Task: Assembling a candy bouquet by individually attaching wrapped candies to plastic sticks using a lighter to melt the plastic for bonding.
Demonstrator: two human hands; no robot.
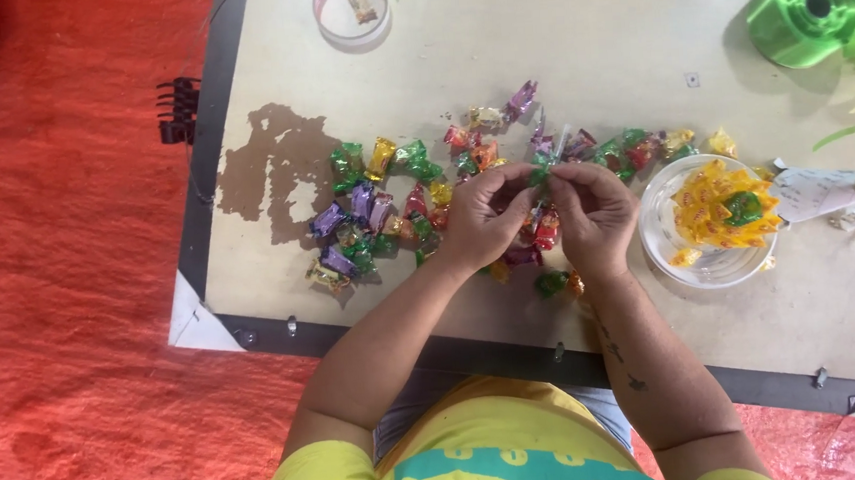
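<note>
Pinching one green wrapped candy (539,176) between left hand (483,218) and right hand (594,213), frame centre, above scattered candies (375,209) on surface (585,49); sitting right: clear bowl (661,244) holding yellow candies.

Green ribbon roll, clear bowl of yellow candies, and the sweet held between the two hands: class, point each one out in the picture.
Green ribbon roll (801,15): head view, on its wound side beside the core hole.
Clear bowl (655,222): head view, on its bare left rim.
Green-wrapped sweet (539,175): head view, on the wrapper showing between the fingertips.
</note>
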